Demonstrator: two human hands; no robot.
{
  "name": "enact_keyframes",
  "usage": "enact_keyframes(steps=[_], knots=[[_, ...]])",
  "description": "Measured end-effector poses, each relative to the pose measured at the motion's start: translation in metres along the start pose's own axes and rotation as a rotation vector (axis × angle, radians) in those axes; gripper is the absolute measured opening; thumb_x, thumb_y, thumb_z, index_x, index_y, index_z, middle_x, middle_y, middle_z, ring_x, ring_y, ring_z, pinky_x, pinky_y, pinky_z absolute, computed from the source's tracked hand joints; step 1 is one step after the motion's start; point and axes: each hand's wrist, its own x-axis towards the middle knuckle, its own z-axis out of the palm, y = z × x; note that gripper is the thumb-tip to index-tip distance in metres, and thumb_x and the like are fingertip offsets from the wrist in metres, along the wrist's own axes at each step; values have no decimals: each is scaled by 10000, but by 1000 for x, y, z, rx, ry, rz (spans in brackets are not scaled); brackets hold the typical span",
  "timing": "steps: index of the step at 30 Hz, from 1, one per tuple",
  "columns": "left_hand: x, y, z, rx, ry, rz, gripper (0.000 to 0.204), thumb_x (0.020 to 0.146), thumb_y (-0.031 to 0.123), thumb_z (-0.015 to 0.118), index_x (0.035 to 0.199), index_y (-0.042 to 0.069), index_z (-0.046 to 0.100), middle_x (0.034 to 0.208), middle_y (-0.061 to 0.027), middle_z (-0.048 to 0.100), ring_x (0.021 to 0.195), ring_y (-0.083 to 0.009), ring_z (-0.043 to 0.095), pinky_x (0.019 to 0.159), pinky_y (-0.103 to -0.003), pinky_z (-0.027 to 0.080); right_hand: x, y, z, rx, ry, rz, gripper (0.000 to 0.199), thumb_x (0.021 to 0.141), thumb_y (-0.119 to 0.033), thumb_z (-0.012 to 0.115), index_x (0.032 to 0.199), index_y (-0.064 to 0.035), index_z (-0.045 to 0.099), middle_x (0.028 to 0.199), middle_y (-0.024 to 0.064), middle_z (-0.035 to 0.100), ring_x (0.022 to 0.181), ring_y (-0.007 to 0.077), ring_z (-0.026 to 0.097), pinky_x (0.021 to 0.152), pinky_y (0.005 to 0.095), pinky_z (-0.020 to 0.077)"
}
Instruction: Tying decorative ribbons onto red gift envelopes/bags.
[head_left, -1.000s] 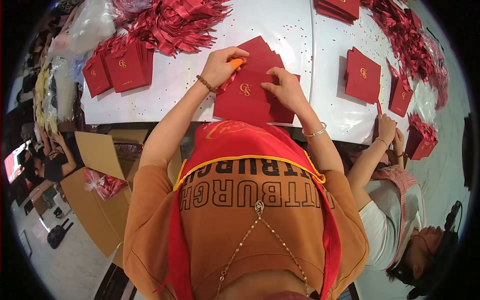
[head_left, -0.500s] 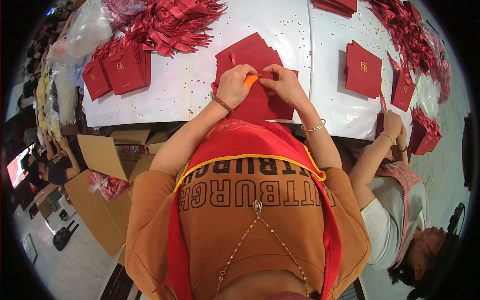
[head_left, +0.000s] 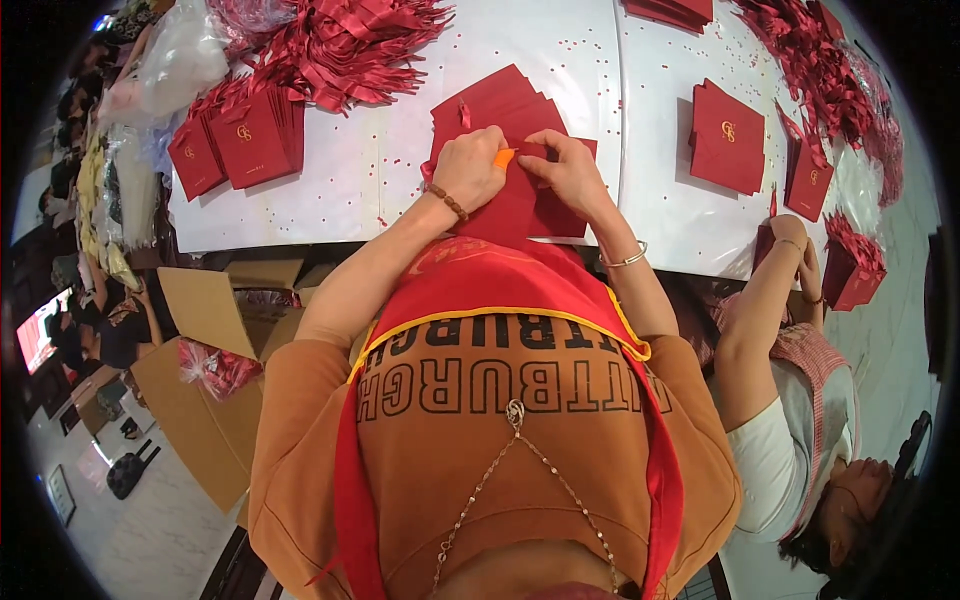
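Note:
Both my hands are closed in pinches above overlapping dark red paper bags (head_left: 505, 95) at the table's near edge. My left hand (head_left: 468, 168) rests over the bags, a small orange piece (head_left: 503, 158) showing at its thumb; whether it is worn or held I cannot tell. Close to its right, my right hand (head_left: 568, 172) has thumb and forefinger together. What lies between the fingertips is too small to make out. A short red ribbon (head_left: 464, 114) stands out from a bag just beyond my left hand.
Red ribbons (head_left: 350, 50) lie heaped at the far left, behind stacked red bags (head_left: 255, 140). More bags (head_left: 727, 138) stand on the right, near a co-worker's hand (head_left: 788, 232). An opened cardboard box (head_left: 195, 390) is at my left. Red specks dot the white table (head_left: 330, 200).
My hands stay over the same bags, with only slight finger shifts. On the right, the co-worker's raised forearm and hand have moved slightly to the right and toward the table.

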Motion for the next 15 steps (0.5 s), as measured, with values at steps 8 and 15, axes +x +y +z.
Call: enact_keyframes(steps=[8, 15], knots=[[7, -3, -10, -144, -156, -168, 149, 766, 139, 594, 706, 6, 566, 616, -167, 590, 576, -324, 585, 536, -394, 450, 1, 13, 6, 317, -15, -16, 210, 827, -99, 606, 1017, -13, 584, 759, -12, 556, 648, 55, 478, 578, 203, 410], [-3, 3, 6, 211, 37, 105, 135, 769, 134, 578, 718, 14, 543, 672, -171, 593, 642, -333, 587, 555, -433, 441, -1, 16, 8, 283, 28, -33, 215, 821, -99, 608, 1016, -9, 593, 818, 20, 579, 684, 79, 513, 576, 231, 462]])
